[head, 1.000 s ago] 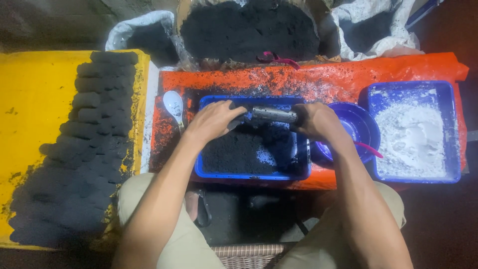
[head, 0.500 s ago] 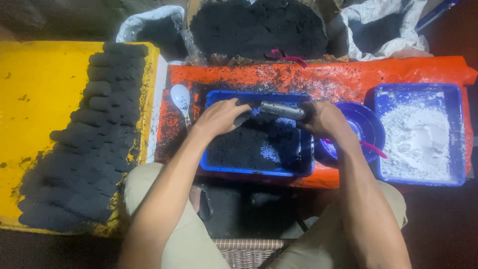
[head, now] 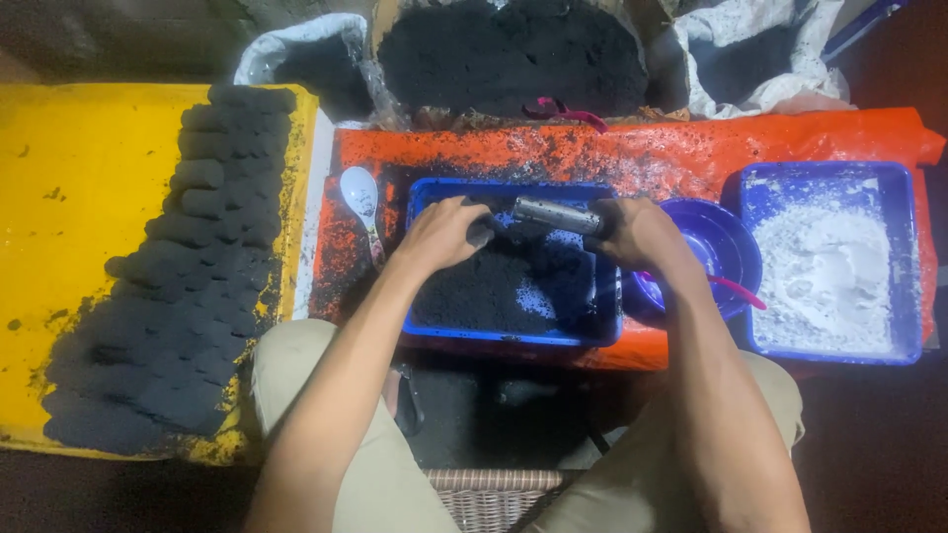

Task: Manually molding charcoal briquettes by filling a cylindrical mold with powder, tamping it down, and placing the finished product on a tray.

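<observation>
A blue rectangular tray of black powder sits in front of me on an orange sheet. My right hand grips one end of a short grey metal tube, held level over the tray. My left hand is at the tube's other end, fingers curled around a lump of the black stuff and pressed to the tube's mouth. Rows of black cylindrical pieces lie on a yellow board at the left.
A white spoon lies left of the tray. A round blue bowl with a pink-handled tool and a blue tray of white powder stand at the right. Sacks of black powder line the back. A wicker edge shows between my knees.
Both hands have stayed over the tray with the tube between them. The view has shifted a little to the left, and my left hand has closed in on the tube's end.
</observation>
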